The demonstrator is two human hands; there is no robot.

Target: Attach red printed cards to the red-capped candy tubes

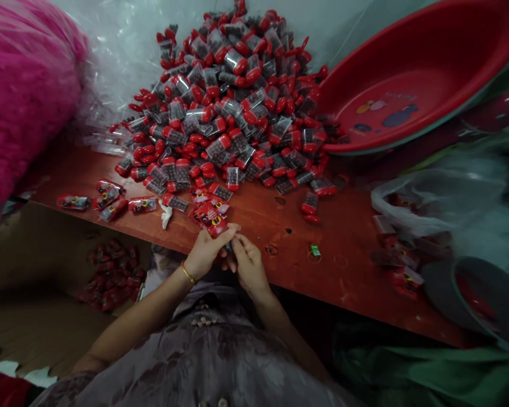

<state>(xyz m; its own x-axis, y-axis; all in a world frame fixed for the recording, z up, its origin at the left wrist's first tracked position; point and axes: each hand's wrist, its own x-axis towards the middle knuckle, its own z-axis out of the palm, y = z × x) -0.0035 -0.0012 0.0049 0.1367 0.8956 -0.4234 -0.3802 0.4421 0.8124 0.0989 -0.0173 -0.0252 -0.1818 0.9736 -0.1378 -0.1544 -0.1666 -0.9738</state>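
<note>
My left hand, with a gold bracelet on its wrist, is at the table's front edge, its fingers closed around a small red printed packet. Beside it my right hand pinches the near end of the same packet; the fingers hide most of that end. More red printed wrappers lie just beyond the fingertips. Behind them rises a large heap of small clear containers with red caps and dark beads inside. To the left, several wrapped containers lie near a crumpled white scrap.
A red basin tilts against the heap at right. A pink-filled bag bulges at left. Below the table edge, a cardboard box holds wrapped pieces. A clear plastic bag and a grey container stand at right.
</note>
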